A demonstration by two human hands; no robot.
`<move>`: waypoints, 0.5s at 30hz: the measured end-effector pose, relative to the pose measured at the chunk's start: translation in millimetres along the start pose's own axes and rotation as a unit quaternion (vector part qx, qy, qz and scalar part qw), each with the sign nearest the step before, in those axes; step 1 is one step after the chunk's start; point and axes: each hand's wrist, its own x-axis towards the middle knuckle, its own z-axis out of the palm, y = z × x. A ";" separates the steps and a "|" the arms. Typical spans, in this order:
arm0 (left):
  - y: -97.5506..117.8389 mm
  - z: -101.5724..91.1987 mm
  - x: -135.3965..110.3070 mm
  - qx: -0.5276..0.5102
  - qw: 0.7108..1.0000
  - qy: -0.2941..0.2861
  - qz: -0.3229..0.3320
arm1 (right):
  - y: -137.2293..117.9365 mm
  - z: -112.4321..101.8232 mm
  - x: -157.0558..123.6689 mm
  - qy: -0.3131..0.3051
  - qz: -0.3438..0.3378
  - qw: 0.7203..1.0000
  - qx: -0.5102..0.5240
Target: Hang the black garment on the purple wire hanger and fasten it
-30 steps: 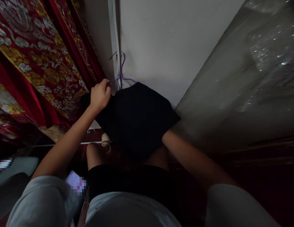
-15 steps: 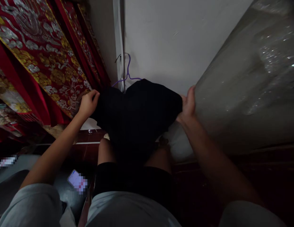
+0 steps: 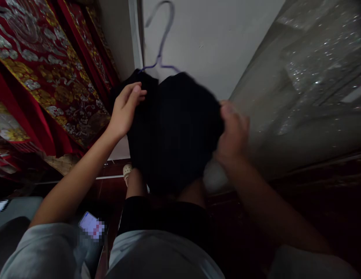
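A black garment (image 3: 180, 124) hangs on a thin purple hanger (image 3: 159, 58) in front of my legs; its exact kind is too dark to make out. My left hand (image 3: 126, 106) lies at the garment's upper left, fingers loosely bent and apart, with no cloth visibly pinched. On the opposite side, my right hand (image 3: 234, 133) grips the garment's right edge, blurred by motion. The hanger's hook rises free above the garment, against the pale wall.
Red embroidered cloth (image 3: 72, 89) with gold and silver patterns hangs at left. A plastic-covered surface (image 3: 285, 100) slants along the right. Lower left, a lit phone (image 3: 88, 223) rests on a dark surface. My cream clog (image 3: 127, 170) stands on the dark red floor.
The hanger and garment have come up and closer. My left hand has moved right from the garment's outer left edge onto its front; my right hand stays at the right edge.
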 end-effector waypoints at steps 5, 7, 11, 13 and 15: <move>3.9 -9.0 -47.0 -0.107 0.972 -0.054 -0.201 | -20.5 29.0 -52.0 -0.574 -0.116 0.810 -0.038; 4.3 -17.9 -73.0 -0.107 0.953 -0.089 -0.271 | -4.1 39.5 -50.5 -0.596 -0.130 0.790 -0.069; 13.4 -43.4 -107.4 -0.012 0.940 -0.193 -0.283 | 48.6 50.4 -23.8 -0.371 -0.163 0.905 -0.131; 18.1 -55.8 -108.8 0.091 0.950 -0.215 -0.205 | 69.9 49.4 -11.8 -0.320 -0.129 0.927 -0.146; 16.4 -65.5 -101.7 0.186 0.961 -0.167 -0.119 | 81.9 45.6 -5.6 -0.380 -0.025 0.916 -0.126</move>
